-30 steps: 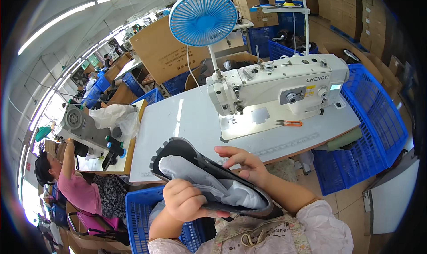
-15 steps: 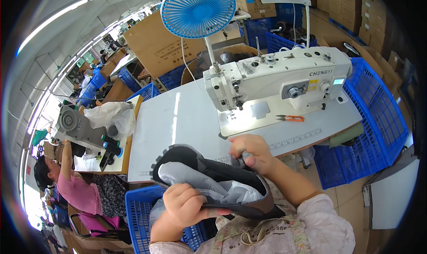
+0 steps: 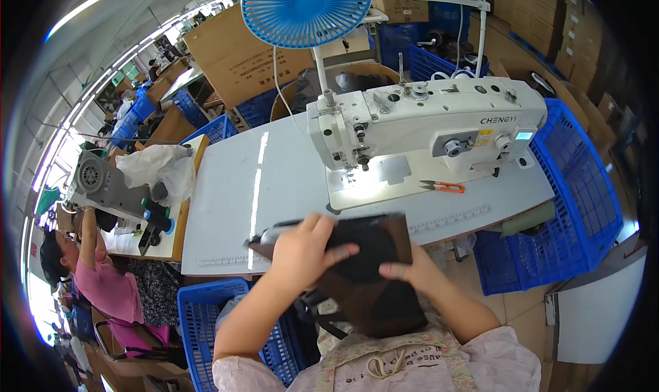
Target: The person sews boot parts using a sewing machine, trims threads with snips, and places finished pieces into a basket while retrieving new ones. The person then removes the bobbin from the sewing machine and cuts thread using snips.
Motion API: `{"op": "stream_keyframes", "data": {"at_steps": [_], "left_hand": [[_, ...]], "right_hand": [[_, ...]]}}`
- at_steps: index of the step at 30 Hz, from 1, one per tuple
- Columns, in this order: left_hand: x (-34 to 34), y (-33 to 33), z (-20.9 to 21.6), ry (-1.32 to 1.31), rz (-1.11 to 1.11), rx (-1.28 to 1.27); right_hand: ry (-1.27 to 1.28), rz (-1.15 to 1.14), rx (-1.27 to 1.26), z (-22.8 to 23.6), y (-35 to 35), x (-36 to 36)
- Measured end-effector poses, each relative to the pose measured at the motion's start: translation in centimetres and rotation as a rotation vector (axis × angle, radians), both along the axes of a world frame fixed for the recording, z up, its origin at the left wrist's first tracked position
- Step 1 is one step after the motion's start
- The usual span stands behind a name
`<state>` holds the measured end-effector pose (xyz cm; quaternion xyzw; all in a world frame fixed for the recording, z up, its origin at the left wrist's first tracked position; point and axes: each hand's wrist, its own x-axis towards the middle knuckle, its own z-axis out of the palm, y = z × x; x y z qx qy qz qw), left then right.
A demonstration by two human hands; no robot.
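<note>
A black and dark brown shoe upper (image 3: 374, 244) is held up in front of my body, just off the near edge of the table. Its dark side faces me, and its inside is mostly turned away. My left hand (image 3: 302, 251) grips its left part, thumb lying across the dark surface. On the right side, my right hand (image 3: 405, 272) pinches the edge with the thumb in front; its other fingers are hidden behind the upper. Beyond it stands a white sewing machine (image 3: 419, 121) with a lit needle area. Orange-handled thread snips (image 3: 445, 186) lie on the machine bed.
The pale table (image 3: 220, 193) carries a ruler strip along its near edge. A blue fan (image 3: 307, 11) stands behind the machine. Blue crates are at the right (image 3: 576, 186) and by my left side (image 3: 206, 323). At the left, a person in pink (image 3: 106, 289) sits at another machine.
The shoe upper has been turned over: its grey-lined opening faced me before, now its dark outside does. Both hands have shifted, the left upward and the right lower on the upper's edge.
</note>
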<state>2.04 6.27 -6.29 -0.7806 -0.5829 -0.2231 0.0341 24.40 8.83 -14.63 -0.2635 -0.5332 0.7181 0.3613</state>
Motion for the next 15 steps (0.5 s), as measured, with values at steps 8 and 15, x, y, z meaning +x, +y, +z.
{"op": "stream_keyframes", "data": {"at_steps": [8,15], "left_hand": [[-3.6,7.6,-4.4,0.343,-0.397,-0.152],[-3.1,10.1,-6.2,0.554,-0.351,-0.171]], "right_hand": [[-0.103,-0.145,-0.301,-3.7,8.9,0.9],[-0.088,-0.206,-0.284,-4.1,9.2,0.4]]}}
